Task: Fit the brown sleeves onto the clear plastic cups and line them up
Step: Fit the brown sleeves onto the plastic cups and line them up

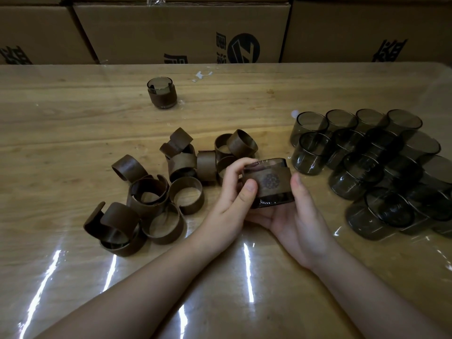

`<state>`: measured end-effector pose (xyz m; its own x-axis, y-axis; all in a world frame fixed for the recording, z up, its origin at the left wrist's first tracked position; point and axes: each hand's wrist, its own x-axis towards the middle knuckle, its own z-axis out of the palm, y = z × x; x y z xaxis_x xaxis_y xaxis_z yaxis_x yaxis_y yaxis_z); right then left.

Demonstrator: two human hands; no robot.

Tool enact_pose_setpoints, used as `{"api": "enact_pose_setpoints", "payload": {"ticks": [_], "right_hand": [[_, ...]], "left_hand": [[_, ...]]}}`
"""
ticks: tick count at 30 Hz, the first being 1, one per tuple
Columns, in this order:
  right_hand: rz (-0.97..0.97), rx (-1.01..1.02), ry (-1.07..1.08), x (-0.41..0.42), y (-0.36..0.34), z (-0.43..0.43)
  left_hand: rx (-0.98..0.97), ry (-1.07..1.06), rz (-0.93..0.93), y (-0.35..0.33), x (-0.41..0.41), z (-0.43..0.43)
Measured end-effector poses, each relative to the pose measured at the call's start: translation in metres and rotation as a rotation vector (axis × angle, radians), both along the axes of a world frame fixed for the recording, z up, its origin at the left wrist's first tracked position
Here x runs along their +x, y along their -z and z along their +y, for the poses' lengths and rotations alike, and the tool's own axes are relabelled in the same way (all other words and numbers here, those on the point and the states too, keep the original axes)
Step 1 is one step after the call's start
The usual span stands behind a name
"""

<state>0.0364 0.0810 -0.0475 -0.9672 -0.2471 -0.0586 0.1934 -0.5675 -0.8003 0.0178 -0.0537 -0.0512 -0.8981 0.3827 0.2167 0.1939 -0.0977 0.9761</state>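
Note:
A smoky clear cup [271, 201] with a brown sleeve [267, 182] around its middle is held between both hands just above the table. My left hand [232, 194] grips its left side, thumb on the sleeve. My right hand [296, 216] cradles it from below and the right. Several loose brown sleeves [151, 194] lie in a pile to the left. Bare cups [367, 167] crowd the right side. One sleeved cup [162, 92] stands alone at the back.
The wooden table [73, 133] has a glossy clear cover. Cardboard boxes [181, 30] form a wall along the far edge. A scrap of white tape [201, 75] lies near the back.

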Motion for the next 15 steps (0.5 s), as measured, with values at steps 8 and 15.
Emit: {"api": "enact_pose_setpoints", "payload": {"ticks": [8,15], "right_hand": [[0.019,0.066,-0.033,-0.0011,0.0006,0.0061],[0.084,0.099,0.035,0.0003,0.0043,0.0069]], "left_hand": [[0.114,0.044,-0.058,-0.0011,-0.0019,-0.0067],[0.130,0.026,-0.096,-0.0010,-0.0045,-0.0064]]}}
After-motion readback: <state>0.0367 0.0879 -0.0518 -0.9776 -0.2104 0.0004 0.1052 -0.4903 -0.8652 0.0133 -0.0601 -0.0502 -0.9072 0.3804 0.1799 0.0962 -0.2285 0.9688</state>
